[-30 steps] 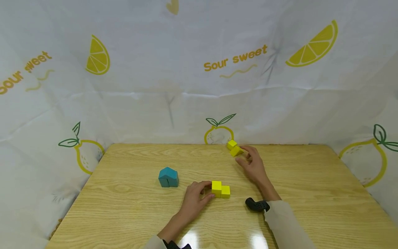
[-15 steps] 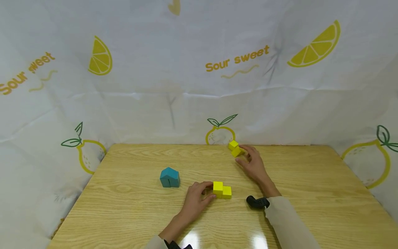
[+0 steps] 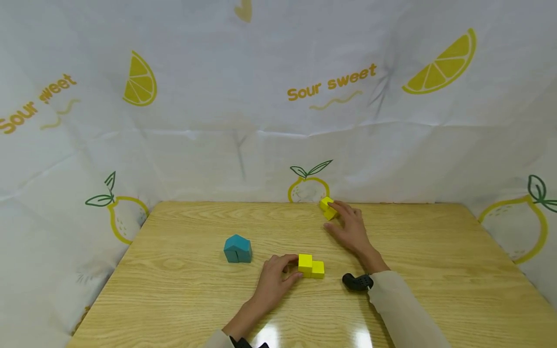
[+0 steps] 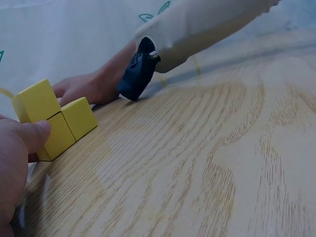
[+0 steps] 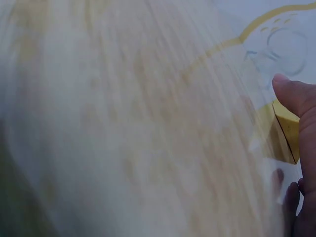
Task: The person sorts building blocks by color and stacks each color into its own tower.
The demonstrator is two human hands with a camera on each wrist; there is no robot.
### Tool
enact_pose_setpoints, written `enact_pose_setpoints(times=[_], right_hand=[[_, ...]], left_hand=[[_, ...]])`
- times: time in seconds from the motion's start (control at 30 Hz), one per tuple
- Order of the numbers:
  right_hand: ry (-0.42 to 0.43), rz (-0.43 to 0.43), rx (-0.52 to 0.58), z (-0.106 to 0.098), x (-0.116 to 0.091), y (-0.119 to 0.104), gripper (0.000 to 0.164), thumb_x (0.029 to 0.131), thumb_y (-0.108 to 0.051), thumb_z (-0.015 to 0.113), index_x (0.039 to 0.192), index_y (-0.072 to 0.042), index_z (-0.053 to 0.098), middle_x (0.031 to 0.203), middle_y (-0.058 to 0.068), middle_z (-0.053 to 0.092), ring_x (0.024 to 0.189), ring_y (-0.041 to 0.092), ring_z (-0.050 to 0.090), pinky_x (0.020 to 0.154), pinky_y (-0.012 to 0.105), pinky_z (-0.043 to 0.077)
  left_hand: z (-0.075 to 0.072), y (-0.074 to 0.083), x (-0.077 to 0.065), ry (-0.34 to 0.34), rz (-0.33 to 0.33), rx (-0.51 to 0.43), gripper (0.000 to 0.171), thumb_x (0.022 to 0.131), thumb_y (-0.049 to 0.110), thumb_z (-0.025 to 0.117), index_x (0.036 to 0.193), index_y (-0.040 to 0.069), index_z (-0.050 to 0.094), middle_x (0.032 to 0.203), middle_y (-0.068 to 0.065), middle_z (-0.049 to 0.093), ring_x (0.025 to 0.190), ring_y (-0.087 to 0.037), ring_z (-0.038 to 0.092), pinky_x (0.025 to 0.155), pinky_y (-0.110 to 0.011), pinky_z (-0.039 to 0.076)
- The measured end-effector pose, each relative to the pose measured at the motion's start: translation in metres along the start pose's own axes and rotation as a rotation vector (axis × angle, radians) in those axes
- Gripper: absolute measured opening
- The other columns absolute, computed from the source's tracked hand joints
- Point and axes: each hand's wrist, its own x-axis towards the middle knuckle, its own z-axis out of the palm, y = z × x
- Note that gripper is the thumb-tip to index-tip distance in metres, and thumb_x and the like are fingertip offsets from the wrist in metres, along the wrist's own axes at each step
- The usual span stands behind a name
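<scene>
My left hand (image 3: 275, 280) holds a small stack of yellow cubes by its left side. In the left wrist view the thumb lies against the seam between an upper yellow cube (image 4: 37, 101) and a lower one (image 4: 59, 137). A third yellow cube (image 4: 79, 118) stands against the lower one on the table. Toward the back edge, my right hand (image 3: 350, 229) reaches to two more yellow blocks, a cube (image 3: 325, 202) and a wedge-like block (image 3: 329, 214). Its index finger overlaps them, while the thumb stays apart. In the right wrist view the thumb partly hides a yellow block (image 5: 289, 129).
A blue house-shaped group of blocks (image 3: 237, 249) with a peaked top stands left of centre on the wooden table (image 3: 174, 299). Behind the table's back edge hangs a white cloth (image 3: 209, 159) printed with lemons. Each wrist wears a black device (image 3: 358, 282).
My right hand has shifted slightly left, its index finger now over the back yellow blocks and covering part of the wedge-like one. The left hand and its cubes stay in place.
</scene>
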Motion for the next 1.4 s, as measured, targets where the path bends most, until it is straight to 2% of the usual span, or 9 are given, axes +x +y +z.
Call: enact_pose_setpoints(times=[0.2,0.57,0.83,0.97,1.07,1.2,1.4], right_hand=[[-0.037,0.025,-0.044,0.0017,0.0026,-0.0003,0.064,0.087,-0.032,0.071,0.142,-0.014,0.045,0.149,0.012,0.032,0.111,0.040,0.035,0.090,0.057,0.028],[-0.071,0.024,-0.060,0.0005,0.0016,0.0030,0.062,0.088,-0.033,0.069,0.142,-0.013,0.045,0.147,0.011,0.035,0.109,0.040,0.035,0.088,0.057,0.027],[-0.049,-0.013,-0.090,0.0020,0.0024,0.0011,0.058,0.089,-0.032,0.069,0.139,-0.010,0.051,0.137,0.013,0.041,0.110,0.041,0.031,0.085,0.056,0.023],[-0.008,-0.033,-0.068,0.0041,0.0035,0.0014,0.051,0.088,-0.028,0.071,0.133,-0.010,0.057,0.130,0.013,0.045,0.109,0.043,0.030,0.084,0.057,0.021],[0.024,-0.050,-0.044,0.0055,0.0037,0.0023,0.044,0.088,-0.024,0.071,0.129,-0.010,0.061,0.132,0.013,0.048,0.110,0.043,0.031,0.084,0.057,0.020],[0.041,-0.061,0.012,0.0057,0.0029,0.0029,0.038,0.089,-0.018,0.070,0.125,-0.009,0.063,0.133,0.013,0.053,0.103,0.037,0.032,0.079,0.050,0.019],[0.061,-0.023,0.078,0.0033,0.0017,0.0017,0.033,0.082,-0.014,0.077,0.114,-0.012,0.069,0.114,0.009,0.065,0.096,0.031,0.030,0.077,0.047,0.017]], left_hand=[[0.0006,-0.0009,-0.0005,0.005,0.006,0.002,0.040,0.088,0.035,0.068,0.122,0.016,0.063,0.093,0.012,0.059,0.076,-0.005,0.040,0.072,-0.027,0.031],[0.0044,0.0005,-0.0013,-0.012,0.003,-0.006,0.041,0.088,0.038,0.066,0.123,0.017,0.062,0.102,0.010,0.063,0.077,-0.003,0.042,0.073,-0.027,0.033],[0.0023,0.0013,-0.0010,-0.006,-0.009,-0.006,0.040,0.088,0.035,0.068,0.123,0.017,0.063,0.102,0.010,0.063,0.079,-0.004,0.043,0.074,-0.027,0.034],[0.0015,0.0005,-0.0009,-0.006,-0.015,-0.005,0.040,0.088,0.035,0.068,0.123,0.018,0.063,0.102,0.011,0.062,0.078,-0.004,0.043,0.074,-0.027,0.033],[0.0013,-0.0002,-0.0012,-0.010,-0.020,-0.011,0.040,0.088,0.035,0.067,0.123,0.018,0.062,0.103,0.011,0.063,0.079,-0.004,0.043,0.074,-0.027,0.033],[0.0016,-0.0011,-0.0014,-0.011,-0.024,-0.015,0.040,0.088,0.036,0.067,0.124,0.019,0.062,0.105,0.011,0.063,0.080,-0.004,0.043,0.074,-0.027,0.033],[0.0024,-0.0018,-0.0009,-0.014,-0.022,-0.008,0.041,0.089,0.039,0.065,0.124,0.018,0.062,0.106,0.010,0.063,0.080,-0.004,0.044,0.074,-0.027,0.033]])
